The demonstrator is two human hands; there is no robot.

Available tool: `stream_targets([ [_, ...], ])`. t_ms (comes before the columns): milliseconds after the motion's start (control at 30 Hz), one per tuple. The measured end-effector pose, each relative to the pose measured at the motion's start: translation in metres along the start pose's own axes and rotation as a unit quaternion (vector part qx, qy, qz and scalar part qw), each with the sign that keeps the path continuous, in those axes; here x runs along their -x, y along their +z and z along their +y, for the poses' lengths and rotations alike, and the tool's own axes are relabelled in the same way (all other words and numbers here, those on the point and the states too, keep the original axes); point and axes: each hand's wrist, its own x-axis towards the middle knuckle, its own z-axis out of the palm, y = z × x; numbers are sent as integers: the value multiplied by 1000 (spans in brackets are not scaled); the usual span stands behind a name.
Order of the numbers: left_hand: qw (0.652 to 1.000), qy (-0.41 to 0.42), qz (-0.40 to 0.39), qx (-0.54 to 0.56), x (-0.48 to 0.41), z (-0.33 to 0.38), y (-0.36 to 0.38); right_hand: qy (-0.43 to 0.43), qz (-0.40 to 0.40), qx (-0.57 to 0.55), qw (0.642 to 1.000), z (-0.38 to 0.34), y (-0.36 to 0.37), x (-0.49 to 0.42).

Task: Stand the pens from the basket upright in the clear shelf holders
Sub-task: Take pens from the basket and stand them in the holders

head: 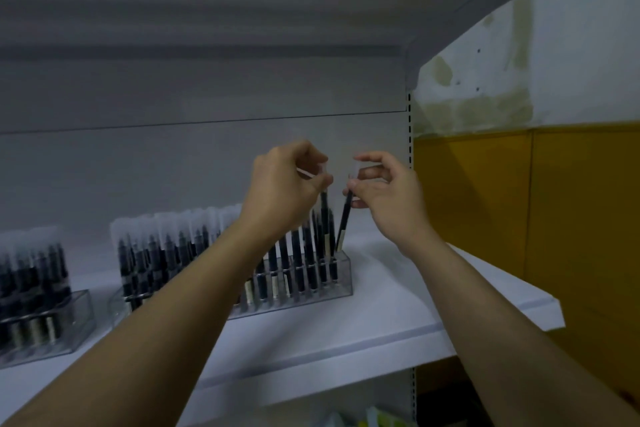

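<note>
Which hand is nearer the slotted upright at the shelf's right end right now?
Right. The right hand is just left of the slotted upright, pinching a black pen; the left hand is farther left, beyond the right hand, pinching a second pen.

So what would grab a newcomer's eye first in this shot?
Two bare hands meet mid-frame: the left hand pinches an upright pen, the right hand a tilted pen, both over the right end of a clear holder packed with dark pens. That holder stands on the white shelf, with a second holder at the far left. A yellow wall panel glows on the right.
</note>
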Motion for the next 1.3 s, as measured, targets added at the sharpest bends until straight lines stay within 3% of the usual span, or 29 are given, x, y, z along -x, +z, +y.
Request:
stream_targets([
  [333, 1000, -7, 3, -27, -5, -7, 0, -14, -114, 182, 977, 9, -2, 12],
  [533, 999, -21, -22, -42, -14, -6, 2, -58, -174, 319, 930, -7, -8, 8],
  [900, 997, -37, -52, -42, 16, -10, 7, -71, -158, 334, 927, -15, -1, -1],
  [1033, 986, -15, -17, -164, 17, -13, 10, -71, -183, 363, 911, -13, 0, 0],
  [1300, 985, -64, -40, -157, 4, -21, 5, -37, -161, 315, 935, 1, -3, 13],
])
